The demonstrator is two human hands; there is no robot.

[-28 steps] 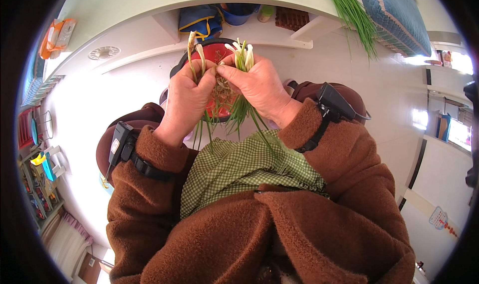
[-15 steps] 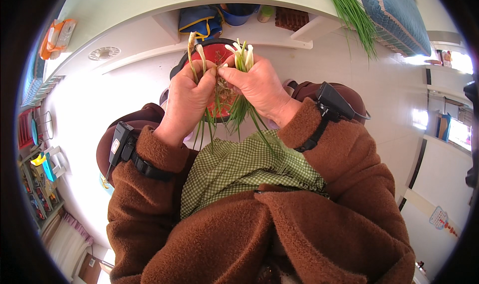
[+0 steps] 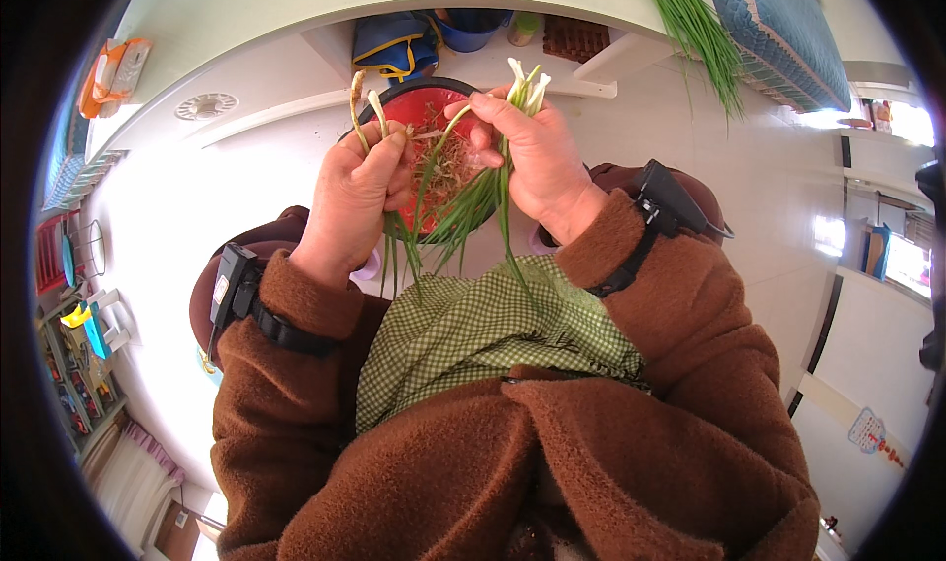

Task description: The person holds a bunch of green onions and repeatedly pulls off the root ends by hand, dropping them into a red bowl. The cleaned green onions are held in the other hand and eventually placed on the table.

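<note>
L hand [image 3: 370, 172] pinches two slim, pale-ended green onion stalks [image 3: 377, 109], R hand [image 3: 540, 157] grips a white-bulbed, leafy green bunch [image 3: 471, 206] to its R (round, black-rimmed red basin [image 3: 422, 95] below both), prob. mid-peel, next pull calling for a light pinch.

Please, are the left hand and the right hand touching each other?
Apart. The head view shows a plain gap between the left hand and the right hand, with the red basin visible through it.
</note>
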